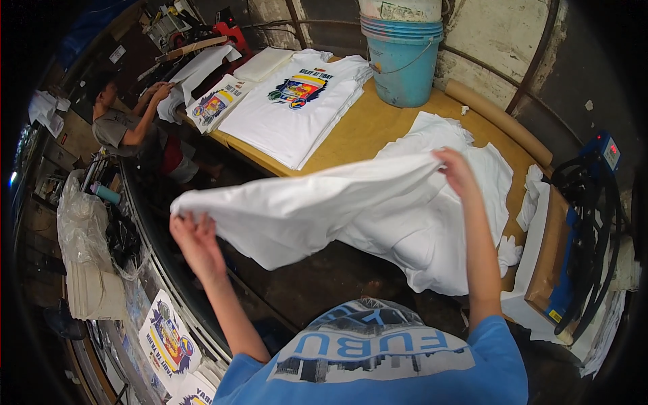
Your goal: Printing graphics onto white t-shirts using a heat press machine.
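A white T-shirt [297,209] is stretched in the air between my two hands, its cloth sagging in the middle. My left hand [194,236] grips one end, fingers curled over the edge at the left. Farther right, my right hand [456,170] pinches the other end, held above a heap of white shirts [439,233] on the brown table [358,135]. The heap spills over the table's near edge, and I cannot tell where the held cloth ends and the heap begins. Beyond the held shirt lies a stack of printed white T-shirts [293,108].
A blue bucket [403,67] and a cardboard tube [499,121] stand along the back. At the right is a heat press [587,229]. Printed sheets [169,337] lie on a surface at lower left. Another person [131,131] works at the far left.
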Motion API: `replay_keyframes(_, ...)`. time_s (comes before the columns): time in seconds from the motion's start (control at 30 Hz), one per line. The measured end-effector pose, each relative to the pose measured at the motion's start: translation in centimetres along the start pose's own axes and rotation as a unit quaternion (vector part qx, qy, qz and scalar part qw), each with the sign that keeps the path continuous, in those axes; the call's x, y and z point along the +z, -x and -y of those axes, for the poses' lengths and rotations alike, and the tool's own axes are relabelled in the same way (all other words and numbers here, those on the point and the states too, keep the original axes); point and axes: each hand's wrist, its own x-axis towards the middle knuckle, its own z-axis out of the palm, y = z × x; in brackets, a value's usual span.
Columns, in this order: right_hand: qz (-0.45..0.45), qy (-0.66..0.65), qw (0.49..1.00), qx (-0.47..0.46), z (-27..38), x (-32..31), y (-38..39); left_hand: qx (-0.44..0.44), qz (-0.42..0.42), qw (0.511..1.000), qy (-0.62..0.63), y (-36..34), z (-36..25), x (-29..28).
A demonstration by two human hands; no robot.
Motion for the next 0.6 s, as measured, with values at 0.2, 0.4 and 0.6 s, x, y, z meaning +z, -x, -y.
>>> replay_keyframes(0.2,-0.039,-0.174,0.976,-0.124,8.3,-4.7,8.3,-0.268,0.141,0.950,-0.078,-0.7,7.6,3.3)
replay_keyframes(0.4,-0.115,-0.265,0.927,-0.240,14.9,-7.4,17.4,-0.060,0.268,0.961,-0.024,-4.5,0.5,12.6)
replay_keyframes(0.6,-0.081,-0.249,0.926,-0.271,17.9,-8.3,23.6,0.047,0.352,0.932,0.072,-6.4,-4.0,18.4)
